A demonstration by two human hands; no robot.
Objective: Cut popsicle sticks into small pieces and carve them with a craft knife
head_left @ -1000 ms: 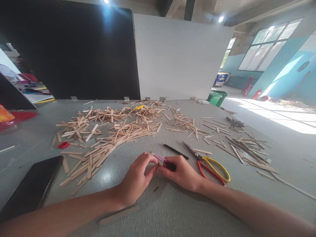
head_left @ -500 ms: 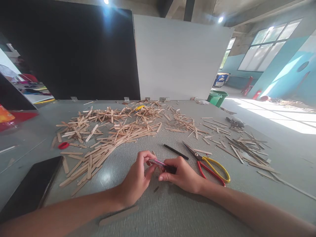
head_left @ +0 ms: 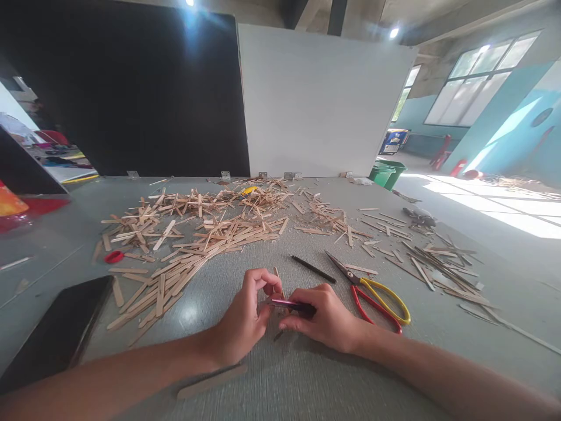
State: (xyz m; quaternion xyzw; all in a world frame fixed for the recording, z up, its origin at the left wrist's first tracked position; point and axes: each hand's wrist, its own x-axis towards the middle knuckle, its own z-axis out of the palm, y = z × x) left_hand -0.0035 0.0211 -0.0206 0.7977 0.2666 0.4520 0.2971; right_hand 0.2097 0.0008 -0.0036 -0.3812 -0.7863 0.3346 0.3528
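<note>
My right hand [head_left: 322, 316] is closed around a slim craft knife [head_left: 294, 305] with a dark handle and a pinkish front part. The knife points left, toward the fingertips of my left hand [head_left: 245, 316]. Curled fingers and thumb of that hand pinch a narrow wooden stick [head_left: 276, 272]; only its upper end shows plainly, the rest being hidden between the hands. One wooden craft stick [head_left: 213, 382] lies flat below my left wrist. Just beyond my right hand are a black pen-like rod [head_left: 312, 269] and pliers [head_left: 372, 292] with red and yellow handles.
A heap of craft sticks [head_left: 219, 234] spreads over the grey table [head_left: 272, 380]. Thin wood strips [head_left: 447, 269] lie at the right. A dark phone-like slab [head_left: 52, 327] and a red ring [head_left: 114, 257] are at the left. Black [head_left: 166, 93] and white panels [head_left: 324, 99] stand behind.
The knife has tipped to a flatter angle and dropped slightly with my right hand. My left fingers have lifted a little, and more of the stick's upper end shows.
</note>
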